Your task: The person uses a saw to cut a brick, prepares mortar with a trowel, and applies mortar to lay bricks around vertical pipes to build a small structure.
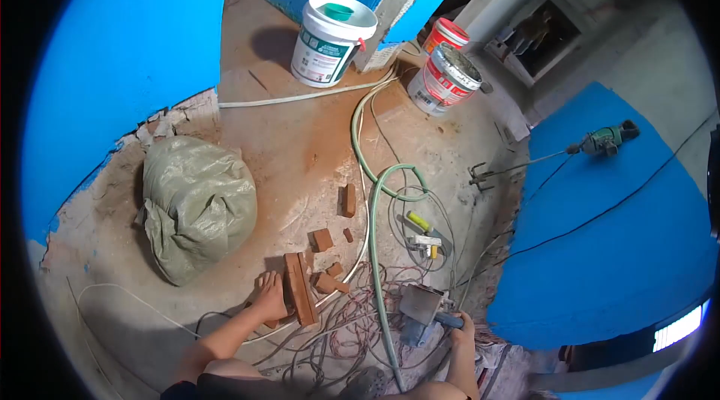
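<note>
So the head cam's a super wide fisheye, the left one of a pair worn on the person's head, pointed steeply down at the concrete floor (292,205). Forearms (225,340) poke in from the bottom edge, with the left hand (271,301) and right hand (463,329) pretty near the lens. The white bucket (319,58) sits farther off up top, and blue walls (127,47) curve along the sides.
</note>
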`<state>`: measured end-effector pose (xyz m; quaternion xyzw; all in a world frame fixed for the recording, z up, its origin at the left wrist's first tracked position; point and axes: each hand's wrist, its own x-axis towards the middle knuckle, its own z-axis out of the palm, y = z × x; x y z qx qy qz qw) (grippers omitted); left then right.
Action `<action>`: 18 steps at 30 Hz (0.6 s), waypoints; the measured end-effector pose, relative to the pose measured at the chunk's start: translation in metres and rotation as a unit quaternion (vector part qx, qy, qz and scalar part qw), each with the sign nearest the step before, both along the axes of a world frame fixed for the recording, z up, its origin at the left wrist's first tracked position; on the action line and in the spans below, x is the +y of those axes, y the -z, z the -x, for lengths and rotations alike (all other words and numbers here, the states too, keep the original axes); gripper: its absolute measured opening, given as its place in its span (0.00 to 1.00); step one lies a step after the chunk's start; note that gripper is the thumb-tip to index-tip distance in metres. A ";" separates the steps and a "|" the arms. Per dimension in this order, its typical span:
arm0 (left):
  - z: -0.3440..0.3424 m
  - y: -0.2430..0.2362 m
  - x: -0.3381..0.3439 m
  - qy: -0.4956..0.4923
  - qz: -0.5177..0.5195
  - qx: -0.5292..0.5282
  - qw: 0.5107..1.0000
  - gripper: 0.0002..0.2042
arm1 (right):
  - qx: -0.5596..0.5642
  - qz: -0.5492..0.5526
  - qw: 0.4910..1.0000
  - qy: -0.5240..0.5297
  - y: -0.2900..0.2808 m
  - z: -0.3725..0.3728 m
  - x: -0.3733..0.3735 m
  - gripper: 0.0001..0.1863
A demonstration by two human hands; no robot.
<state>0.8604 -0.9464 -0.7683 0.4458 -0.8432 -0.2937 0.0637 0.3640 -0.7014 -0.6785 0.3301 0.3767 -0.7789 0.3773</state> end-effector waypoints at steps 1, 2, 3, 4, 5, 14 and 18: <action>0.001 -0.002 0.000 -0.010 -0.030 0.021 0.999 0.49 | 0.076 -0.100 0.992 -0.018 0.007 0.002 0.008 0.10; 0.002 -0.004 0.000 -0.010 -0.007 0.026 1.000 0.49 | 0.055 -0.064 0.996 -0.035 0.010 0.005 0.015 0.10; 0.003 -0.007 0.000 -0.015 -0.019 0.026 0.999 0.49 | 0.083 -0.115 0.986 -0.083 0.011 0.005 0.021 0.11; 0.003 -0.009 0.000 -0.015 -0.060 0.010 0.998 0.49 | 0.099 -0.181 0.971 -0.124 0.012 0.006 0.023 0.13; 0.004 -0.011 0.001 -0.018 -0.076 0.027 0.997 0.47 | 0.084 -0.168 0.976 -0.110 0.012 0.005 0.026 0.15; 0.021 -0.011 -0.013 -0.079 -0.097 0.186 0.975 0.35 | 0.147 -0.143 0.957 -0.205 0.015 0.013 0.041 0.24; 0.010 -0.021 -0.022 -0.036 -0.280 0.332 0.900 0.34 | 0.137 -0.194 0.956 -0.170 0.017 0.011 0.045 0.24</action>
